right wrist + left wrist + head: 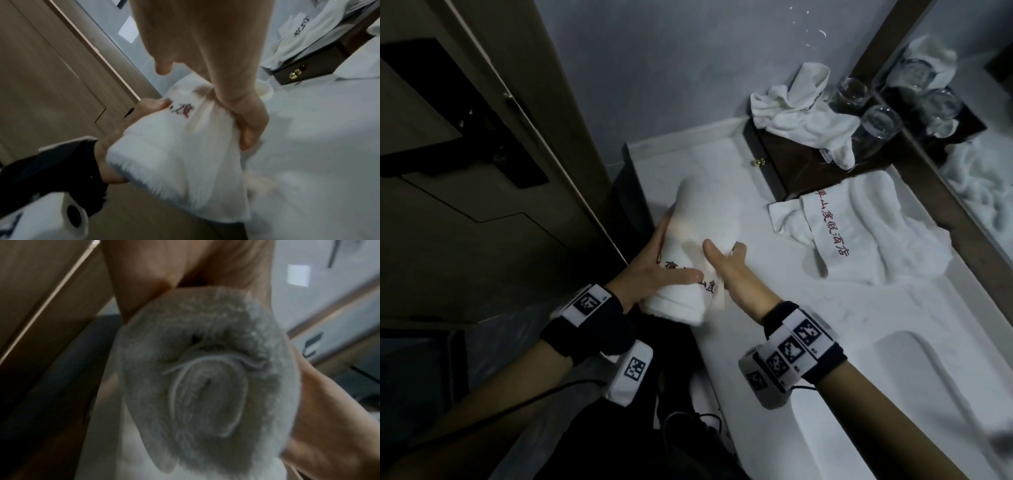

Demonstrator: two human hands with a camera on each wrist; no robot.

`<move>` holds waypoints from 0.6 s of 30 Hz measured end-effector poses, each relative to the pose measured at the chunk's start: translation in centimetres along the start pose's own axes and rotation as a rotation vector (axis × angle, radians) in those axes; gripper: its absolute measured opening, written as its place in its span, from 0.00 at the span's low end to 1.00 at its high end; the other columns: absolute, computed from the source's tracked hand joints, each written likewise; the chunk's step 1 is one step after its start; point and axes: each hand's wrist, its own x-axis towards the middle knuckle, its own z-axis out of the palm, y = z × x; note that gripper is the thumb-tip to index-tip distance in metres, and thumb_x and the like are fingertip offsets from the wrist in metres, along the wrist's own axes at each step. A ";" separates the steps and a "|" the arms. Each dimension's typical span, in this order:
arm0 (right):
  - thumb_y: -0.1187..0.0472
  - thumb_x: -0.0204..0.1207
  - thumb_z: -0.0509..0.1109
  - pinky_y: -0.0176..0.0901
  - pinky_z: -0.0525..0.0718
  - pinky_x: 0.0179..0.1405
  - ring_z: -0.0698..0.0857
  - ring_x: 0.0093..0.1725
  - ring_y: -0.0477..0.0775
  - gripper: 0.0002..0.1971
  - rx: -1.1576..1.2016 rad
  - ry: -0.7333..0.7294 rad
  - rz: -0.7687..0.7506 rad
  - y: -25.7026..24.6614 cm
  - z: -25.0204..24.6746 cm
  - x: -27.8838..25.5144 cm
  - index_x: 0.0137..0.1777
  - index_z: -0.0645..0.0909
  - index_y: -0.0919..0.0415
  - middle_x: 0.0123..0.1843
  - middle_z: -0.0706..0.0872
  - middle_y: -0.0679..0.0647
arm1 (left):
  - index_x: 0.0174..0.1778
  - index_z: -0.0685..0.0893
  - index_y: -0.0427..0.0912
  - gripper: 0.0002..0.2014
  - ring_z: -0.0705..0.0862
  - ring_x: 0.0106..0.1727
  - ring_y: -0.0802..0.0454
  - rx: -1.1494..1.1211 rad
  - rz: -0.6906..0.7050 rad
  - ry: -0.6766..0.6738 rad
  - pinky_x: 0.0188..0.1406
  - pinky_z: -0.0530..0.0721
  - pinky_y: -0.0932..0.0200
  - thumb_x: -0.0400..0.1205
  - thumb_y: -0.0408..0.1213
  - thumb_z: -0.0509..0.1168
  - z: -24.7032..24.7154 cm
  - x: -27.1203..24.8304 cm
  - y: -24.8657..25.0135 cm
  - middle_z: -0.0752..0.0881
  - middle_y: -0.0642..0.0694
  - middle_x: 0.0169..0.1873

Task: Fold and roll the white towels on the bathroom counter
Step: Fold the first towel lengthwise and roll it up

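Head view: rolled towel [698, 240] lies on the white counter [808, 329], at its left edge beside the door [482, 154], well left of the dark wooden box [784, 161]. Left hand [654, 267] wraps the near end of the roll, thumb over the red lettering. Right hand [726, 270] lies along the roll's right side, thumb up; fingers run under the cloth, so probably tucking the loose edge, but motion blur makes that uncertain.

To finish the step well: keep the left grip firm so the coil does not spring open, pull the outer flap taut, and press it in evenly along the length.

Also here: a loose flat towel [859, 233] with red lettering just in front of the box, a crumpled towel [801, 113] on top of the box, two glasses [873, 116] right of that, and the sink basin [928, 383] nearer the person. The roll's near end overhangs the counter edge and could slip off.

Left wrist view: the roll's end [205, 378] fills the frame, spiral fairly tight, palm and thumb around it.

Right wrist view: right-hand fingers [248, 123] curl into a fold of the roll [174, 154], clamped on cloth; the box's brass knob [296, 74] sits beyond.
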 end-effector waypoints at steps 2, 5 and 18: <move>0.39 0.63 0.74 0.55 0.83 0.62 0.83 0.63 0.52 0.43 0.237 0.087 -0.007 -1.1 -0.6 1.3 0.70 0.57 0.56 0.69 0.77 0.54 | 0.75 0.53 0.69 0.52 0.80 0.61 0.70 0.133 0.038 -0.127 0.50 0.83 0.71 0.65 0.31 0.78 -1.6 1.7 1.7 0.74 0.61 0.67; 0.49 0.57 0.79 0.64 0.85 0.57 0.85 0.62 0.56 0.47 0.415 0.168 -0.054 -3.4 -1.0 3.2 0.74 0.59 0.58 0.68 0.81 0.57 | 0.75 0.53 0.72 0.54 0.76 0.69 0.63 0.320 0.030 -0.299 0.65 0.80 0.62 0.61 0.39 0.80 -3.9 4.7 4.4 0.73 0.59 0.71; 0.50 0.66 0.77 0.57 0.86 0.57 0.86 0.59 0.59 0.45 0.814 0.461 0.101 -7.9 -2.1 15.6 0.78 0.56 0.58 0.63 0.85 0.60 | 0.63 0.82 0.50 0.28 0.82 0.62 0.44 -0.303 -0.319 0.053 0.59 0.78 0.45 0.65 0.45 0.75 -8.9 14.4 6.7 0.86 0.46 0.61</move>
